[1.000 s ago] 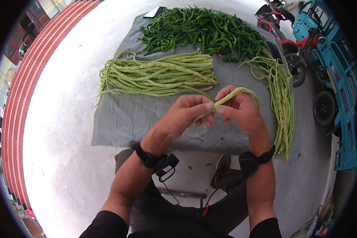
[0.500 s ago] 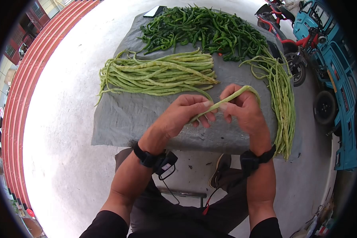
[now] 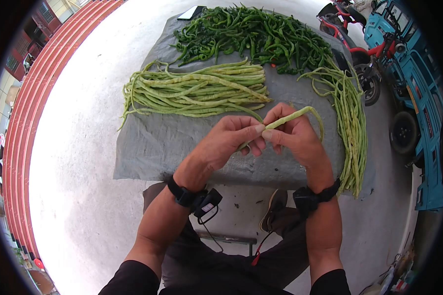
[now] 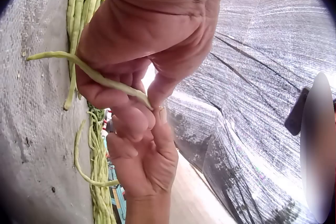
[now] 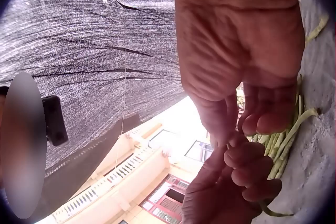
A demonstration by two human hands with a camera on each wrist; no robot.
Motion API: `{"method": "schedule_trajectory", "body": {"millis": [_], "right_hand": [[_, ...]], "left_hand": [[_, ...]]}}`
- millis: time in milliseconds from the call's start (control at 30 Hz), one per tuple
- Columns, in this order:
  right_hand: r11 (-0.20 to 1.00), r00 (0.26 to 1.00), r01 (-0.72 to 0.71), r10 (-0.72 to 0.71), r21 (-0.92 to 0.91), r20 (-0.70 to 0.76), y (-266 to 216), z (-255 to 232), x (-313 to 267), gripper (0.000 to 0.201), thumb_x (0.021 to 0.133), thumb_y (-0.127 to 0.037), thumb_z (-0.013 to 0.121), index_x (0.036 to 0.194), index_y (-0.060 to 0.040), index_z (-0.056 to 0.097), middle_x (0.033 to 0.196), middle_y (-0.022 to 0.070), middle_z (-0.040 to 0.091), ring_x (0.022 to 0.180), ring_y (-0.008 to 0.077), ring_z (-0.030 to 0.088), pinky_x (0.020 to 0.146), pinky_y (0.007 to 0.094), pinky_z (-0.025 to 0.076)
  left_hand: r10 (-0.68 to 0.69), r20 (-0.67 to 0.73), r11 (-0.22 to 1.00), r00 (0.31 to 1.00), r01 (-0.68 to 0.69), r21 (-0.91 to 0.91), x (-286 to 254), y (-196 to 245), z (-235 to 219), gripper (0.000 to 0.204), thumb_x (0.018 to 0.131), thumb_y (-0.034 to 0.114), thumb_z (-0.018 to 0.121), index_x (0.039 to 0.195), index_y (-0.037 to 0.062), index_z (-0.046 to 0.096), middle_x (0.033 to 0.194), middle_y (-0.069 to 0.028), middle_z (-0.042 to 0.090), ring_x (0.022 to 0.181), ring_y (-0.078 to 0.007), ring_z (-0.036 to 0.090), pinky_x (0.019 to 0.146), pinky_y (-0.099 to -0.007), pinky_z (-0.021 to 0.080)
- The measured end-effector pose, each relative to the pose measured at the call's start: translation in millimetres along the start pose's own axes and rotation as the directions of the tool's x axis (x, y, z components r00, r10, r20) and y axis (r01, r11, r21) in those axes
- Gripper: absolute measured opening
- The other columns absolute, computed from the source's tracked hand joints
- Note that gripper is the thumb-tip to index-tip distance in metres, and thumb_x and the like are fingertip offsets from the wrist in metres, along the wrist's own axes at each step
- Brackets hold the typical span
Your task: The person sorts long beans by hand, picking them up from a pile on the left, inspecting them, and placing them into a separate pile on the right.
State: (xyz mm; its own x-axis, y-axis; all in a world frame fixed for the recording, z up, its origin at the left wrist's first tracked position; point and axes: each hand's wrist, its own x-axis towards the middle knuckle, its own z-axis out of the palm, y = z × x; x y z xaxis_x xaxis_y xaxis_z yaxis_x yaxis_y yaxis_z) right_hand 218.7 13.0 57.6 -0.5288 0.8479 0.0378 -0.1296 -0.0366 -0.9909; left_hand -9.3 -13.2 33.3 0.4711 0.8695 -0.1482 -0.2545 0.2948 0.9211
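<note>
Both hands meet over the near part of the grey sheet, with one pale green long bean (image 3: 294, 115) between them. The left hand (image 3: 231, 140) pinches the bean between thumb and fingers, and one end sticks out past its fingers, seen in the left wrist view. Close against it, the right hand (image 3: 302, 137) pinches the same bean at the left thumb tip. From there the bean arches over the right hand and droops on its far side. A laid-out bundle of long beans (image 3: 197, 91) lies just beyond the left hand.
On the grey sheet (image 3: 152, 147), a heap of green peppers (image 3: 253, 34) covers the far side. More long beans (image 3: 350, 137) lie along the right edge. A flat dark-and-white object (image 3: 192, 13) is at the far left corner. A blue three-wheeler (image 3: 423, 98) stands to the right.
The right hand stood a little apart from the left fingertips half a second ago; now it has moved left and pinches the bean right beside them. The left hand has barely moved.
</note>
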Motion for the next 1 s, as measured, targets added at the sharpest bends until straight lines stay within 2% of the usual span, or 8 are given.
{"method": "schedule_trajectory", "body": {"millis": [267, 467, 700, 800, 900, 1000], "right_hand": [[1.000, 1.000, -0.005, 0.005, 0.008, -0.014, 2, -11, -2, 0.016, 0.096, -0.008, 0.082, 0.103, -0.0037, 0.068, 0.085, 0.0007, 0.068, 0.068, 0.0064, 0.062, 0.057, 0.0228, 0.050], [1.000, 0.999, 0.004, -0.003, 0.030, -0.036, -3, -15, -5, 0.014, 0.097, -0.008, 0.079, 0.103, -0.0026, 0.068, 0.081, 0.0019, 0.068, 0.067, 0.0080, 0.062, 0.059, 0.0249, 0.051], [0.999, 0.999, 0.025, -0.023, 0.049, -0.027, -2, -14, -4, 0.014, 0.097, -0.007, 0.079, 0.103, -0.0024, 0.068, 0.081, 0.0027, 0.069, 0.069, 0.0089, 0.064, 0.060, 0.0254, 0.052], [1.000, 1.000, 0.001, -0.001, 0.024, -0.016, -1, -18, -4, 0.016, 0.097, -0.008, 0.078, 0.106, -0.0023, 0.066, 0.097, 0.0046, 0.070, 0.076, 0.0091, 0.068, 0.060, 0.0258, 0.055], [0.999, 1.000, 0.004, -0.003, 0.038, -0.017, -1, -20, -5, 0.016, 0.096, -0.008, 0.077, 0.106, -0.0029, 0.066, 0.100, 0.0048, 0.069, 0.079, 0.0092, 0.069, 0.062, 0.0257, 0.055], [0.998, 0.999, 0.028, -0.026, 0.063, -0.041, -2, -16, -5, 0.014, 0.096, -0.007, 0.080, 0.103, -0.0022, 0.068, 0.084, 0.0032, 0.070, 0.071, 0.0095, 0.066, 0.062, 0.0257, 0.053]], "left_hand": [[-0.019, 0.041, 0.998, 0.999, 0.022, -0.064, -2, 5, -1, 0.033, 0.114, 0.034, 0.064, 0.113, 0.0034, 0.074, 0.097, -0.0061, 0.079, 0.084, -0.0138, 0.075, 0.068, -0.0255, 0.051], [-0.041, 0.037, 0.997, 0.998, 0.038, 0.074, -4, 8, -1, 0.030, 0.112, 0.032, 0.068, 0.113, 0.0034, 0.075, 0.097, -0.0063, 0.079, 0.084, -0.0136, 0.076, 0.068, -0.0253, 0.051], [-0.021, 0.052, 0.997, 0.998, 0.017, 0.069, -2, 6, -3, 0.028, 0.110, 0.031, 0.072, 0.110, 0.0034, 0.075, 0.093, -0.0061, 0.079, 0.082, -0.0128, 0.076, 0.067, -0.0247, 0.050], [-0.021, 0.055, 0.998, 0.998, 0.018, 0.054, -2, 6, -3, 0.028, 0.110, 0.031, 0.072, 0.110, 0.0030, 0.076, 0.093, -0.0069, 0.080, 0.081, -0.0132, 0.076, 0.067, -0.0248, 0.050], [-0.026, 0.051, 0.999, 0.998, 0.024, 0.040, -3, 7, 0, 0.028, 0.109, 0.030, 0.073, 0.110, 0.0023, 0.076, 0.093, -0.0076, 0.080, 0.080, -0.0137, 0.076, 0.067, -0.0249, 0.050], [-0.031, 0.060, 0.999, 0.998, 0.029, 0.041, -3, 7, 0, 0.029, 0.109, 0.031, 0.073, 0.110, 0.0019, 0.076, 0.092, -0.0080, 0.080, 0.079, -0.0142, 0.076, 0.067, -0.0250, 0.050]]}}
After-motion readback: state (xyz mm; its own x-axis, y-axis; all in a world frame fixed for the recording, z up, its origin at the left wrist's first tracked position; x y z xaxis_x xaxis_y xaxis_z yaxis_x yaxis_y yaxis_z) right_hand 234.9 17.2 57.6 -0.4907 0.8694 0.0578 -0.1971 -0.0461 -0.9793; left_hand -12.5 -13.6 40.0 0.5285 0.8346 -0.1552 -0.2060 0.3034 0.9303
